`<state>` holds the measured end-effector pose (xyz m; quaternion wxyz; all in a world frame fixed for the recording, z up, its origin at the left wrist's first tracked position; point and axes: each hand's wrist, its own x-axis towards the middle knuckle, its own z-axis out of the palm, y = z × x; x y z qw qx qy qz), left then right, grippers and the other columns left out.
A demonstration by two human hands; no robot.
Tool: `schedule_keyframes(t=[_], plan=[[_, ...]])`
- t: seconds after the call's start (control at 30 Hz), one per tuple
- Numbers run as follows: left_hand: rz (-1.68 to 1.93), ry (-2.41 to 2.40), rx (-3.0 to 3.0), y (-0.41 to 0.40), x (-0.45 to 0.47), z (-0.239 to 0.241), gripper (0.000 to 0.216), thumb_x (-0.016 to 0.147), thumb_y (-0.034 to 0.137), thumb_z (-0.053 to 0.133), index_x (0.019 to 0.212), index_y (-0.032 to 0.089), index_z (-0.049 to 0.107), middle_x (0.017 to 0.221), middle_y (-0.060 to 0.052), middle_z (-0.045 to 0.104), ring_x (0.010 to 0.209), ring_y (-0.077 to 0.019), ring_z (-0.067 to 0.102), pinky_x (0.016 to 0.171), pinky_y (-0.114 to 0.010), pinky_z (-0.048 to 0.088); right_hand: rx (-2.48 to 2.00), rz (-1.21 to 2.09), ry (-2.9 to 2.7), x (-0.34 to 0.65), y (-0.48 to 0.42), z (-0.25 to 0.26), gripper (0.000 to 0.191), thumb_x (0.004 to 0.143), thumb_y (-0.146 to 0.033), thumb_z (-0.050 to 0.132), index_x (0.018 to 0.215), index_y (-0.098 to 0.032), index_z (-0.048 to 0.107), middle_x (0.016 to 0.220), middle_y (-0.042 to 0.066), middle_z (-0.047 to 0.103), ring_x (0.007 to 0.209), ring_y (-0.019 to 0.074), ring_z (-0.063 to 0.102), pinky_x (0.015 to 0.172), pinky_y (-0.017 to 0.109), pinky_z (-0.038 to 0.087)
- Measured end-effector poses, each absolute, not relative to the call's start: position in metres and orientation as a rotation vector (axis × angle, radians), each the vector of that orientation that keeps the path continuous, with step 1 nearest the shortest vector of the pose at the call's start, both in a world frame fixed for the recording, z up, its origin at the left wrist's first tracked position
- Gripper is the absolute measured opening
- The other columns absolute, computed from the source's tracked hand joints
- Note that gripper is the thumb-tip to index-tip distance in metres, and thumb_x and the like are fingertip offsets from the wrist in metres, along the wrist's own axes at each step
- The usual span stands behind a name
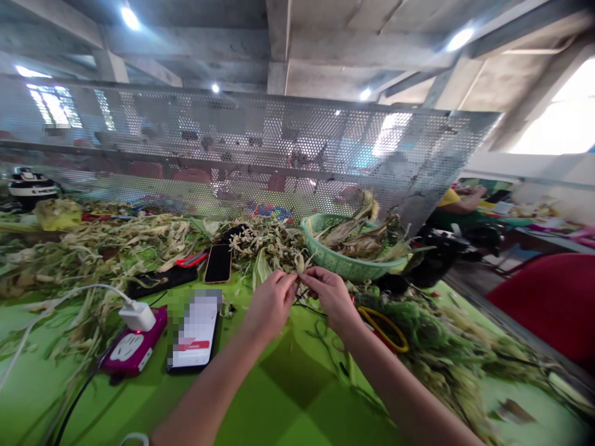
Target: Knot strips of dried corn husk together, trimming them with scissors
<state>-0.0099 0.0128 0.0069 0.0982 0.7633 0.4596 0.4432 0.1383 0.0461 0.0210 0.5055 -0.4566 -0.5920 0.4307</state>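
Above the green tabletop, my left hand (273, 300) and my right hand (331, 296) meet with their fingertips pinched together. Between them is a small pale tuft of dried corn husk (301, 262), its pointed strips fanning upward. Both thumbs and forefingers close on its base, which they partly hide. Just beyond the fingers lies a heap of small, knotted-looking husk pieces (274, 241). To the right of that heap, a light green plastic basket (332, 260) holds long dry husks (351, 238).
A lit phone (198, 337), a dark phone (218, 264) and a purple power strip (134, 347) with a white charger (138, 316) lie on the left. Husk strips (106, 248) spread behind them. Yellow-handled scissors (385, 328) and green fibres (427, 322) lie right. A perforated metal screen (260, 142) stands behind.
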Motion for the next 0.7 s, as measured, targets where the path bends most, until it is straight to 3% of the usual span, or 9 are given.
schedule_keyframes(t=[0.23,0.5,0.7], plan=[[1.457,1.281,1.886,0.019,-0.021,0.014,0.011,0.082,0.025,0.056,0.076,0.019,0.064,0.080,-0.004,0.059,0.072,-0.0164,0.053,0.067,-0.026,0.039,-1.138,1.011,-1.529,0.141,0.049,0.023,0.028,0.067,-0.044,0.069,0.064,-0.017,0.061,0.051,-0.005,0.046,0.046,0.0091,0.037,0.045,0.023,0.028],[1.387,0.799,1.291,0.019,-0.015,0.012,0.015,0.079,0.029,0.059,0.070,0.017,0.057,0.086,-0.003,0.064,0.063,-0.0103,0.052,0.062,-0.023,0.043,-1.068,1.260,-1.499,0.132,0.045,0.015,0.032,0.067,-0.047,0.070,0.066,-0.017,0.061,0.051,-0.005,0.046,0.044,0.0074,0.034,0.045,0.022,0.025],[1.408,0.918,1.261,0.023,-0.017,0.005,0.017,0.082,0.034,0.058,0.079,0.018,0.062,0.080,-0.005,0.066,0.072,-0.0148,0.059,0.068,-0.026,0.045,-1.129,1.303,-1.542,0.136,0.047,0.017,0.036,0.066,-0.049,0.072,0.061,-0.016,0.058,0.049,-0.006,0.044,0.044,0.0069,0.034,0.044,0.021,0.023]])
